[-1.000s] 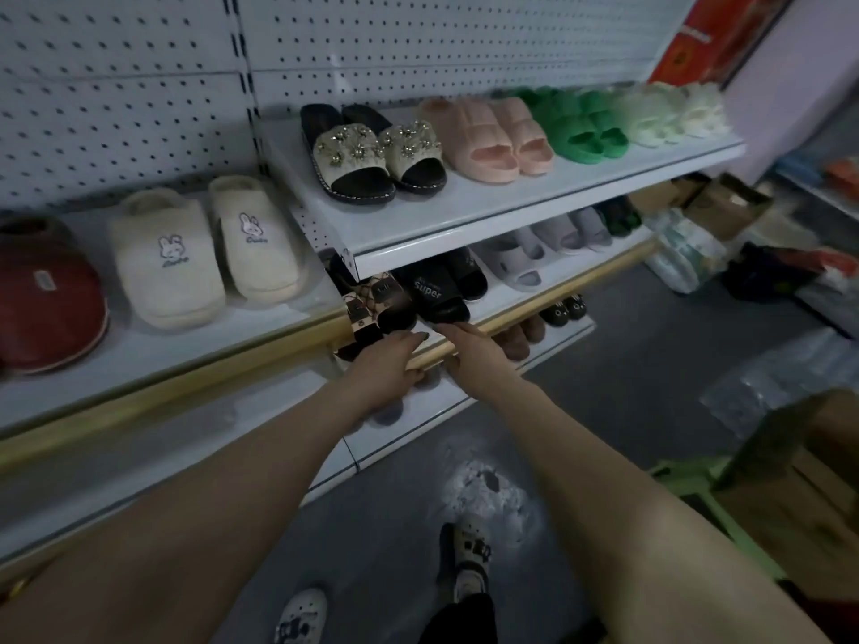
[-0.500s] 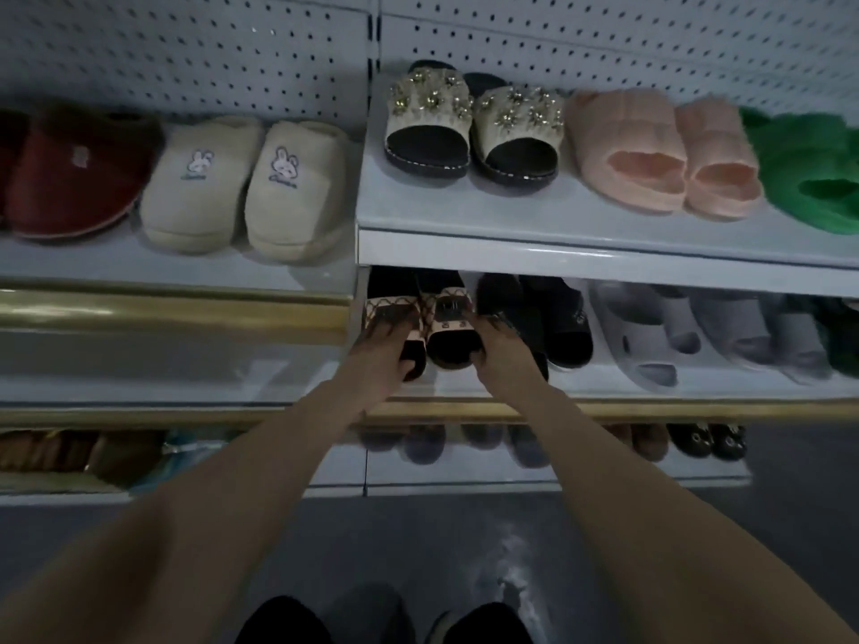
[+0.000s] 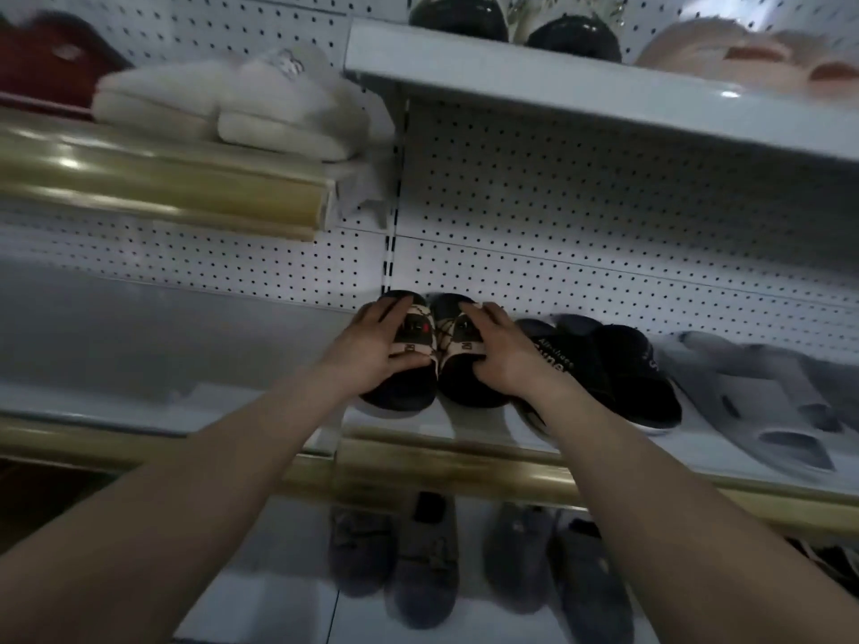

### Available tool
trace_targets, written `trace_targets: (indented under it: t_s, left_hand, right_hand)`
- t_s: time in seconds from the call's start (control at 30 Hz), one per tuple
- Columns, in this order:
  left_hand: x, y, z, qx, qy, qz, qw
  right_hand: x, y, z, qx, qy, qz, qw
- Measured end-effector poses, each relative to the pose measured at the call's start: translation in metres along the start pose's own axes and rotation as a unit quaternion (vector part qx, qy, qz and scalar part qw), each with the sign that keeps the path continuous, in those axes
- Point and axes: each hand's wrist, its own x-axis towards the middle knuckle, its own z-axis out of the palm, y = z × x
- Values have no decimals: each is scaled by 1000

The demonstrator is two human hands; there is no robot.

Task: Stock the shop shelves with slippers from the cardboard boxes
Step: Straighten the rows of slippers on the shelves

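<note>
Vs 0.5 s ago, the slippers (image 3: 434, 388) sat deeper on the middle shelf (image 3: 465, 432), heels near its back edge, left end, so placement was prob. nearly done. Left hand (image 3: 372, 353) & right hand (image 3: 504, 355) each gripped one across its strap. Woven beige straps w/ criss-cross pattern, rounded dark matte soles.

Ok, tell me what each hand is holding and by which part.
The left hand grips the left slipper across its beige strap, fingers over the outer side, thumb at the strap's front edge. The right hand holds the right slipper the same way.
</note>
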Motion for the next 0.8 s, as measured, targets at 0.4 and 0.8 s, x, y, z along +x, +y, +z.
trace_targets:
  t_s: [0.4,0.8]
  left_hand:
    - [-8,5,-2,-22,8,-46,999]
    - [-5,7,7,-12,-11,-62,998]
  right_hand:
    - [-11,-7,13,-9,43,25,999]
    - [-24,-19,21,21,95,43,994]
